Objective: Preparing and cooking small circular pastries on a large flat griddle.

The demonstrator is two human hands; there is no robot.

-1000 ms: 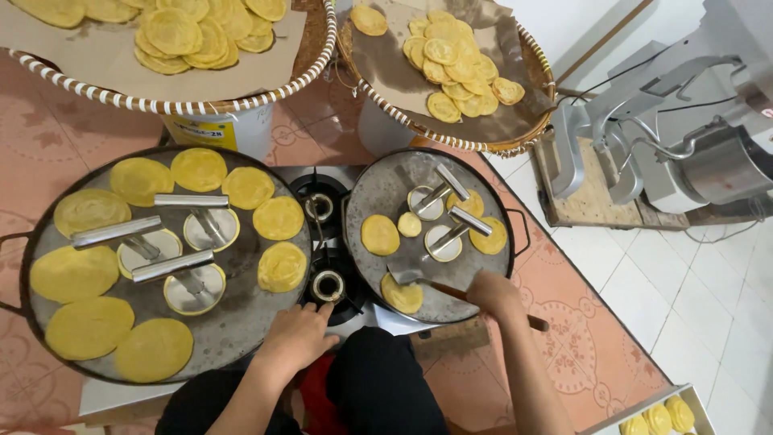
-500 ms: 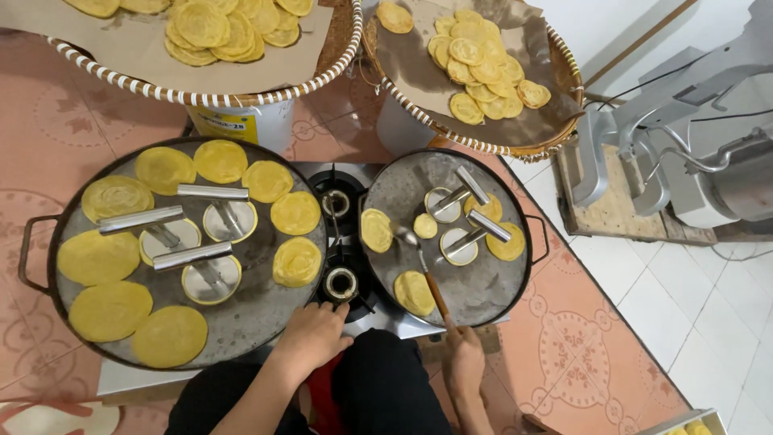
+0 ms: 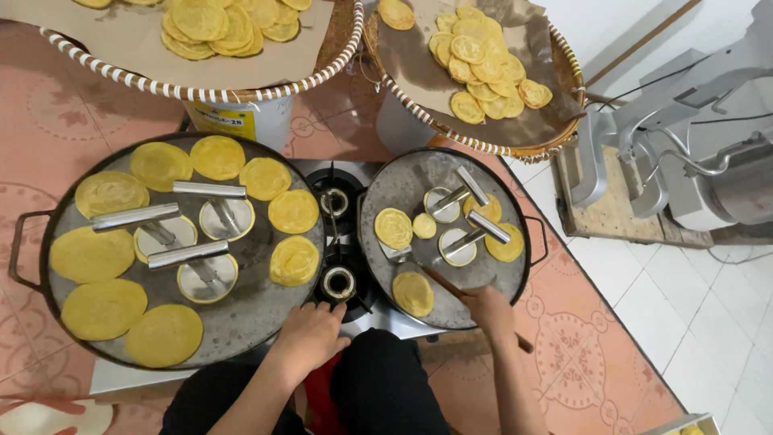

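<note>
My right hand [image 3: 488, 310] grips a wooden-handled spatula [image 3: 429, 276] whose metal blade lies on the small round griddle [image 3: 403, 187], between two yellow flat cakes. My left hand [image 3: 312, 337] rests at the near rim of the large round griddle [image 3: 254, 314], close to a stove knob [image 3: 338, 283]. The large griddle [image 3: 254, 314] carries several yellow flat cakes [image 3: 294, 260] around three metal presses [image 3: 197, 270]. The small griddle holds a few cakes [image 3: 394, 228] and two presses [image 3: 467, 238].
Two woven trays lined with brown paper hold cooked cakes at the back: one at the left [image 3: 241, 89] and one at the right [image 3: 555, 141]. A grey machine [image 3: 700, 153] stands at the right on a wooden board. Patterned floor and white tiles surround the stove.
The view has shifted, so the griddles sit a little differently in frame. My right hand has come forward with the spatula onto the small griddle. My left hand stays near the stove knob.
</note>
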